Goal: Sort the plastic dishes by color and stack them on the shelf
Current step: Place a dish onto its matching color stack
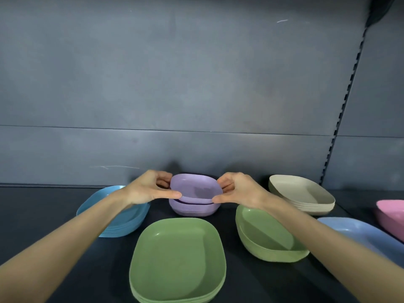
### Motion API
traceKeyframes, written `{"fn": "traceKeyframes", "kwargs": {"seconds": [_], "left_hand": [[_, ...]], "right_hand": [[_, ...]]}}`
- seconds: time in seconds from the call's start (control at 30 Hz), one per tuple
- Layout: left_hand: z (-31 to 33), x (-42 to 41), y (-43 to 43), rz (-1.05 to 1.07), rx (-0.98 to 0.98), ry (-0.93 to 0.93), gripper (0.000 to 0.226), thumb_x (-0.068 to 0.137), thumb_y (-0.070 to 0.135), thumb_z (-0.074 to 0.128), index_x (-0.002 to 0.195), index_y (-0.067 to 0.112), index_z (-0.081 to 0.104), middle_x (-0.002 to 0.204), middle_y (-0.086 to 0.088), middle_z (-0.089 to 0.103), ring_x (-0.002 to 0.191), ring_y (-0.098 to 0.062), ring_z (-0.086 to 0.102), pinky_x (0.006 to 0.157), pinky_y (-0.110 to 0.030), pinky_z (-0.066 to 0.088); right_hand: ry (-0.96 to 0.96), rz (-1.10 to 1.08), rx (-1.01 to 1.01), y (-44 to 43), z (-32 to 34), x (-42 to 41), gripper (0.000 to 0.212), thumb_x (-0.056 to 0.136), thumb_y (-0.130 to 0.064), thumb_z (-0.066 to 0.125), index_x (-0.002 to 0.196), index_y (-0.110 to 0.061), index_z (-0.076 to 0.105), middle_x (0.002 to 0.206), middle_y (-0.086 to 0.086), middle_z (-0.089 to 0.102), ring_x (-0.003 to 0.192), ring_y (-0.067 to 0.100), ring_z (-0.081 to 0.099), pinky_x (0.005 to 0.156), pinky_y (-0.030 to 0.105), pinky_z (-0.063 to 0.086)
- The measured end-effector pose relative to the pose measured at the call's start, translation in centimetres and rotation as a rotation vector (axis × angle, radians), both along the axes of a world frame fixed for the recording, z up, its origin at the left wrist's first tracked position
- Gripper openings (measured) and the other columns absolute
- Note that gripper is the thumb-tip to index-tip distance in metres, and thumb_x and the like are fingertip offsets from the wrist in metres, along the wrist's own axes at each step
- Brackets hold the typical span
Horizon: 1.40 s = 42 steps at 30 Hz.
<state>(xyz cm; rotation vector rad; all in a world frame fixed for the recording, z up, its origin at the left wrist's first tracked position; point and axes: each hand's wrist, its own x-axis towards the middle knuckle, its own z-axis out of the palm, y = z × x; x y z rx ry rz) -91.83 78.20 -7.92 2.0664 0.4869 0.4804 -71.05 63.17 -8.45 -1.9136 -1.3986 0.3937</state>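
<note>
Two bare forearms reach forward from the near corners over a dark shelf (43, 204). Between them, nearest, sits a stack of green plates (177, 259), close to the shelf's front edge. Farther in lie a stack of blue plates (122, 217) on the left, and green bowls (269, 235), a pale blue dish (371, 237) and a pink dish (391, 213) on the right, with narrow dark gaps between them. Beyond, the left hand (150, 189) and right hand (238, 190) each pinch a side rim of the top purple dish (194, 186), thumb in front, fingers curled behind. It sits slightly tilted on the purple stack (192, 209). Beige dishes (303, 193) stand to the right, near the grey back panel (196, 84).
</note>
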Motion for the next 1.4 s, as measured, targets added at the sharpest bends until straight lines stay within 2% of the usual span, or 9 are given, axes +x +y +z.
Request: {"fn": "traceKeyframes", "kwargs": {"seconds": [0.07, 0.2, 0.43, 0.57, 0.7, 0.87, 1.03, 1.23, 1.4], "left_hand": [[-0.2, -0.2, 0.5, -0.011, 0.012, -0.014, 0.082, 0.024, 0.067, 0.084, 0.091, 0.024, 0.066, 0.080, 0.016, 0.073, 0.076, 0.003, 0.066, 0.072, -0.009, 0.051], [-0.6, -0.3, 1.4, -0.058, 0.015, 0.027, 0.085, 0.028, 0.066, 0.085, 0.098, 0.020, 0.068, 0.090, 0.013, 0.074, 0.084, 0.000, 0.068, 0.074, -0.010, 0.050], [-1.2, -0.1, 2.0, -0.043, 0.131, 0.160, 0.101, 0.033, 0.071, 0.082, 0.114, 0.012, 0.066, 0.110, 0.007, 0.071, 0.104, -0.008, 0.065, 0.099, -0.029, 0.048], [-1.0, -0.2, 2.2, -0.041, 0.212, 0.232, 0.096, 0.037, 0.074, 0.079, 0.110, 0.012, 0.068, 0.107, 0.007, 0.072, 0.102, -0.007, 0.066, 0.101, -0.031, 0.047], [-0.3, -0.4, 2.3, -0.001, 0.327, 0.321, 0.114, 0.034, 0.085, 0.071, 0.121, 0.011, 0.062, 0.120, 0.007, 0.065, 0.113, -0.007, 0.060, 0.105, -0.033, 0.043], [3.4, 1.2, -0.7, 0.045, 0.649, 0.423, 0.063, 0.079, 0.050, 0.069, 0.131, 0.017, 0.053, 0.133, 0.006, 0.054, 0.125, -0.015, 0.047, 0.103, -0.026, 0.036], [8.0, 5.3, -4.6, 0.021, 0.837, 0.342, 0.065, 0.086, 0.044, 0.063, 0.141, 0.017, 0.040, 0.146, -0.001, 0.042, 0.135, -0.021, 0.034, 0.106, -0.028, 0.029], [12.0, 12.1, -11.7, -0.011, 1.142, 0.237, 0.065, 0.088, 0.050, 0.057, 0.142, 0.020, 0.037, 0.137, -0.008, 0.047, 0.130, -0.026, 0.038, 0.104, -0.034, 0.032], [12.5, 18.1, -19.6, -0.079, 1.235, 0.114, 0.067, 0.088, 0.051, 0.056, 0.143, 0.023, 0.032, 0.138, -0.005, 0.046, 0.129, -0.025, 0.038, 0.103, -0.036, 0.030]], "right_hand": [[-0.021, -0.008, -0.006, 0.1, -0.1, -0.1, 0.052, 0.064, -0.022, 0.087, 0.108, -0.008, 0.064, 0.102, 0.008, 0.069, 0.092, 0.020, 0.068, 0.090, 0.036, 0.054], [-0.069, -0.022, -0.034, 0.2, 0.0, -0.2, 0.054, 0.066, -0.022, 0.087, 0.111, -0.007, 0.063, 0.105, 0.008, 0.068, 0.094, 0.020, 0.067, 0.091, 0.034, 0.053], [-0.128, 0.026, -0.152, 0.0, 0.2, -0.3, 0.076, 0.071, -0.031, 0.082, 0.135, -0.008, 0.049, 0.134, 0.002, 0.055, 0.124, 0.014, 0.052, 0.106, 0.031, 0.042], [-0.181, 0.022, -0.192, -0.2, 0.6, -0.3, 0.074, 0.073, -0.035, 0.080, 0.134, -0.007, 0.050, 0.133, 0.004, 0.056, 0.122, 0.015, 0.053, 0.105, 0.028, 0.041], [-0.327, 0.023, -0.235, -0.5, 1.1, -0.6, 0.063, 0.077, -0.044, 0.074, 0.126, -0.009, 0.058, 0.126, 0.005, 0.061, 0.119, 0.019, 0.053, 0.102, 0.030, 0.042], [-0.499, -0.005, -0.251, -2.0, 3.3, 0.4, 0.060, 0.081, -0.042, 0.070, 0.130, -0.011, 0.054, 0.133, 0.005, 0.056, 0.124, 0.021, 0.047, 0.100, 0.029, 0.038], [-0.631, -0.146, -0.249, -5.8, 7.6, 3.3, 0.064, 0.084, -0.038, 0.068, 0.138, -0.013, 0.044, 0.142, 0.007, 0.046, 0.130, 0.026, 0.041, 0.107, 0.036, 0.035], [-0.692, -0.381, -0.184, -14.7, 12.0, 7.6, 0.061, 0.084, -0.035, 0.067, 0.138, -0.017, 0.045, 0.144, 0.006, 0.042, 0.129, 0.027, 0.041, 0.105, 0.040, 0.037], [-0.718, -0.556, -0.203, -24.7, 12.9, 12.0, 0.063, 0.084, -0.034, 0.067, 0.139, -0.017, 0.042, 0.146, 0.006, 0.039, 0.131, 0.030, 0.040, 0.106, 0.043, 0.037]]}}
